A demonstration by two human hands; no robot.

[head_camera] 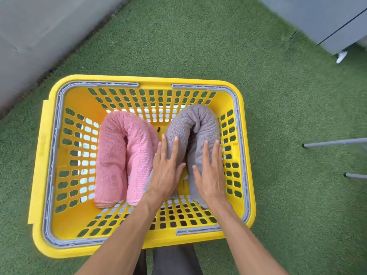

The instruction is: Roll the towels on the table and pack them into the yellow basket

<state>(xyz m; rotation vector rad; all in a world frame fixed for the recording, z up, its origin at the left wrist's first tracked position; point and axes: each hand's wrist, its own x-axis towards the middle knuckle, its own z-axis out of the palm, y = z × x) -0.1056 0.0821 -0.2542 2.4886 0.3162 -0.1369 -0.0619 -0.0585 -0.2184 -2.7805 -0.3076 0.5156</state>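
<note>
- Sitting on green turf (pixel 198 46): yellow basket (pixel 39 155), slotted walls, grey folding handles (pixel 50 169) lying along the rim.
- Lying inside the basket, left half: pink towel (pixel 117 155), rolled and bent into an upside-down U, bend pointing to the far wall, both ends pointing to the near wall.
- Lying beside it, right half: grey towel (pixel 200 122), rolled and bent the same way, its right leg running just beside the basket's right wall.
- Touching or nearly touching along the middle: pink roll's right leg and grey roll's left leg; cannot tell which.
- Resting flat on the grey towel's left leg: left hand (pixel 165 171), fingers straight and together, thumb spread toward the gap in the U, gripping nothing.
- Resting flat on the grey towel's right leg: right hand (pixel 210 173), fingers straight, thumb spread inward, likewise gripping nothing.
- Reaching in over the near rim: both bare forearms.
- Showing on the basket floor between the two bends: small dark object (pixel 158 129), too small to identify.
- Standing on the turf at the right edge: two thin grey metal legs (pixel 333 143).
- Showing at far left: grey wall (pixel 29 36); at far right: grey cabinet (pixel 327 16).
</note>
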